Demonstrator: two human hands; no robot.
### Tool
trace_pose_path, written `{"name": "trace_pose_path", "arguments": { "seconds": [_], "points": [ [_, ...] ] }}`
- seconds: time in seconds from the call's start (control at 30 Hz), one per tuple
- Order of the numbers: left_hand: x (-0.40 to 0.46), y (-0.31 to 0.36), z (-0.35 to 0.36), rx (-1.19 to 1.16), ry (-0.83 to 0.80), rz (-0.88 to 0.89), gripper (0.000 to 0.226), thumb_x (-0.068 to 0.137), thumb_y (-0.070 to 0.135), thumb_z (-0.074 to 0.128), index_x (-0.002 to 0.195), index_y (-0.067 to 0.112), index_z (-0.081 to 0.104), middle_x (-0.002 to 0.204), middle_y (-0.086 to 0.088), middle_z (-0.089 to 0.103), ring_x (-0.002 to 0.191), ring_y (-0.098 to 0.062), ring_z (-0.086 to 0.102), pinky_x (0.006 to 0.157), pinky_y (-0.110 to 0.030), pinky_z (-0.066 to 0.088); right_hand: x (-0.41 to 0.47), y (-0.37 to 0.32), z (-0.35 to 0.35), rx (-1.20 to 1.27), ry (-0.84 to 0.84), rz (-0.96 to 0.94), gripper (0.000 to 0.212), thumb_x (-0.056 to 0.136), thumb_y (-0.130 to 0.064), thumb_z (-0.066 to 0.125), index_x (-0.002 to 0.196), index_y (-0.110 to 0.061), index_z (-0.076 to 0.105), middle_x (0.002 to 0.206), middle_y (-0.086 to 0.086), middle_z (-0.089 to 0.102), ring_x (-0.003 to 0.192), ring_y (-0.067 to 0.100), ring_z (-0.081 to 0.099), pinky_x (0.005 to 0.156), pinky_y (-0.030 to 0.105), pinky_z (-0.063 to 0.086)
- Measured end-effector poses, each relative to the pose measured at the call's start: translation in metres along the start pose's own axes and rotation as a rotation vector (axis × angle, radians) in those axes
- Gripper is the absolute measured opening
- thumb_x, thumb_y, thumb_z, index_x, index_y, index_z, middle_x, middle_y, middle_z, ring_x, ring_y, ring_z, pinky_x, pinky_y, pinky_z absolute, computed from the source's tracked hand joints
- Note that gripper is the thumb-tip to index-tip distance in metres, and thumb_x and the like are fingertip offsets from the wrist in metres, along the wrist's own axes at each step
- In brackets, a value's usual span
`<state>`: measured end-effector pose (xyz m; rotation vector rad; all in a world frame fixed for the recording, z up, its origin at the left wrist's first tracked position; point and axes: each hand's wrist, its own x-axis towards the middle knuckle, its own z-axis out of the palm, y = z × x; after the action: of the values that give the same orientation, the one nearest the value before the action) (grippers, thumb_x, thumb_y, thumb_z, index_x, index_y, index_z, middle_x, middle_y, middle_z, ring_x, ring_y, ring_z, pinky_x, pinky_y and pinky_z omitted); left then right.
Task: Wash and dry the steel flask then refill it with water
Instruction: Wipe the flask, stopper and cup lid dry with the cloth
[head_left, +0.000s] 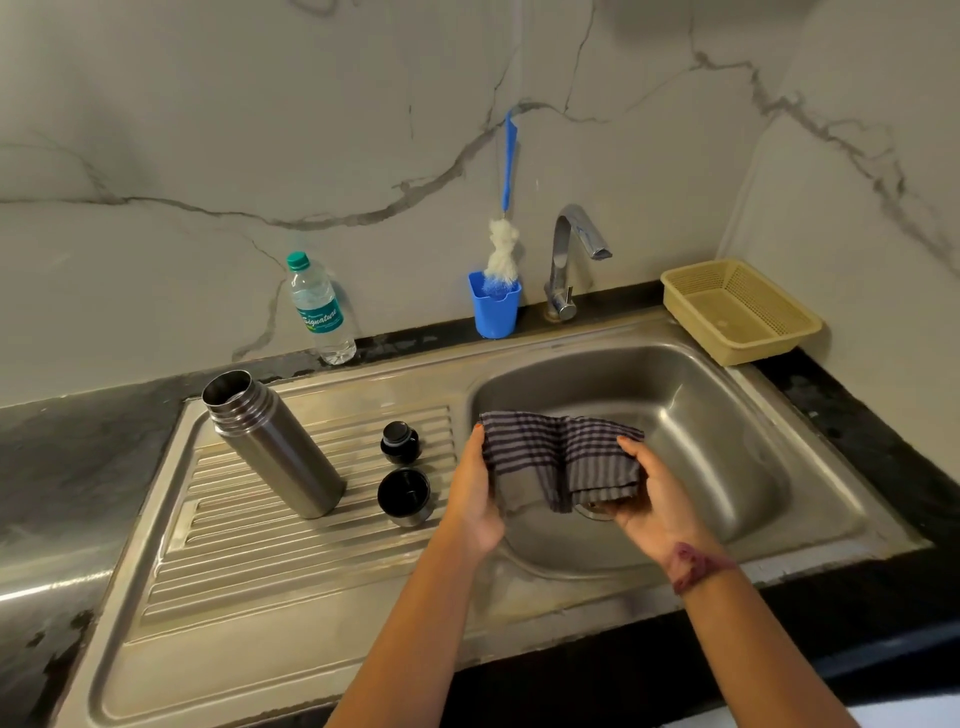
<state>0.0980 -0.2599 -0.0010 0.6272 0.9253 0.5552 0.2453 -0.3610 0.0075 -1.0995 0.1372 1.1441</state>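
Steel sink (753, 551) serves as the work area: left hand (475, 493) and right hand (652, 493) both grip a striped cloth (561, 457) over the basin, apparently for drying, while the flask (272, 441) stands uncapped on the drainboard beyond.

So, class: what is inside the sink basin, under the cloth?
Both hands, left and right, hold the striped cloth over the basin. Under it, only an edge of the drain shows; the cloth covers the rest. The basin's visible steel looks bare.
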Motion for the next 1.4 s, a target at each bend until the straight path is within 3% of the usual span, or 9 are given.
{"name": "trace_pose_path", "arguments": {
  "seconds": [0.13, 0.3, 0.43, 0.53, 0.77, 0.93, 1.03, 1.2, 1.4],
  "points": [
    [0.005, 0.010, -0.002, 0.053, -0.072, -0.049, 0.033, 0.086, 0.014, 0.048, 0.109, 0.002, 0.069, 0.102, -0.015, 0.072, 0.081, -0.028, 0.069, 0.066, -0.033, 0.058, -0.004, -0.017, -0.014, -0.116, 0.031, -0.056, 0.010, 0.092, -0.015, 0.058, 0.095, -0.007, 0.063, 0.081, 0.010, 0.072, 0.076, 0.023, 0.067, 0.067, 0.039, 0.054],
    [0.016, 0.014, 0.023, 0.279, -0.033, -0.058, 0.026, 0.085, -0.007, 0.046, 0.087, 0.011, 0.064, 0.074, -0.005, 0.065, 0.054, -0.013, 0.061, 0.039, -0.019, 0.043, 0.001, -0.042, -0.045, -0.296, 0.103, -0.161, 0.012, 0.090, -0.016, 0.060, 0.098, -0.012, 0.067, 0.096, 0.011, 0.071, 0.088, 0.025, 0.066, 0.071, 0.036, 0.053],
    [0.037, 0.009, 0.057, 0.274, -0.076, 0.067, 0.041, 0.088, -0.011, 0.048, 0.116, 0.013, 0.067, 0.097, -0.006, 0.072, 0.078, -0.015, 0.066, 0.058, -0.026, 0.055, 0.004, -0.065, -0.073, -0.595, 0.168, -0.279, 0.006, 0.089, -0.020, 0.062, 0.091, -0.020, 0.068, 0.093, 0.006, 0.072, 0.090, 0.024, 0.067, 0.088, 0.043, 0.053],
    [0.053, 0.003, 0.090, 0.448, -0.079, 0.186, 0.047, 0.090, -0.009, 0.053, 0.128, 0.017, 0.059, 0.114, -0.007, 0.071, 0.097, -0.018, 0.067, 0.069, -0.027, 0.055, 0.011, -0.086, -0.093, -0.736, 0.227, -0.362, 0.017, 0.090, -0.020, 0.062, 0.105, -0.015, 0.066, 0.088, 0.000, 0.071, 0.083, 0.016, 0.068, 0.069, 0.030, 0.053],
    [0.092, 0.000, 0.177, 1.043, -0.174, 0.582, 0.049, 0.091, -0.014, 0.046, 0.111, 0.025, 0.067, 0.116, 0.009, 0.061, 0.115, -0.013, 0.057, 0.097, -0.032, 0.052, 0.036, -0.132, -0.139, -0.739, 0.321, -0.458, 0.068, 0.084, -0.009, 0.071, 0.141, -0.012, 0.033, 0.124, 0.011, 0.057, 0.110, 0.025, 0.060, 0.086, 0.038, 0.055],
    [0.119, 0.010, 0.240, 1.366, -0.186, 0.822, 0.040, 0.090, -0.012, 0.046, 0.114, 0.007, 0.073, 0.131, -0.008, 0.059, 0.122, -0.021, 0.054, 0.101, -0.012, 0.031, 0.050, -0.166, -0.150, -0.803, 0.318, -0.670, 0.038, 0.084, -0.011, 0.070, 0.118, -0.018, 0.055, 0.109, 0.004, 0.063, 0.101, 0.018, 0.064, 0.076, 0.035, 0.059],
    [0.138, 0.016, 0.271, 1.434, -0.166, 0.898, 0.039, 0.092, -0.010, 0.047, 0.118, 0.006, 0.072, 0.137, -0.008, 0.056, 0.125, -0.023, 0.053, 0.112, -0.023, 0.035, 0.062, -0.187, -0.150, -0.904, 0.329, -0.737, 0.023, 0.086, -0.018, 0.069, 0.109, -0.017, 0.069, 0.102, -0.003, 0.066, 0.097, 0.014, 0.065, 0.081, 0.039, 0.058],
    [0.179, 0.026, 0.312, 1.575, -0.172, 0.968, 0.040, 0.095, -0.006, 0.048, 0.129, 0.008, 0.064, 0.144, -0.007, 0.051, 0.126, -0.027, 0.053, 0.113, -0.040, 0.040, 0.089, -0.222, -0.146, -0.674, 0.190, -0.615, 0.032, 0.093, -0.015, 0.058, 0.125, -0.013, 0.061, 0.116, -0.002, 0.063, 0.105, 0.016, 0.064, 0.087, 0.043, 0.057],
    [0.222, 0.042, 0.346, 1.897, -0.082, 0.999, 0.056, 0.094, -0.002, 0.050, 0.145, 0.021, 0.049, 0.155, 0.002, 0.037, 0.130, -0.027, 0.040, 0.108, -0.046, 0.040, 0.115, -0.258, -0.121, -0.355, 0.047, -0.332, 0.046, 0.095, -0.002, 0.048, 0.141, -0.010, 0.043, 0.119, 0.021, 0.062, 0.108, 0.030, 0.063, 0.069, 0.023, 0.059]
  ]
}}
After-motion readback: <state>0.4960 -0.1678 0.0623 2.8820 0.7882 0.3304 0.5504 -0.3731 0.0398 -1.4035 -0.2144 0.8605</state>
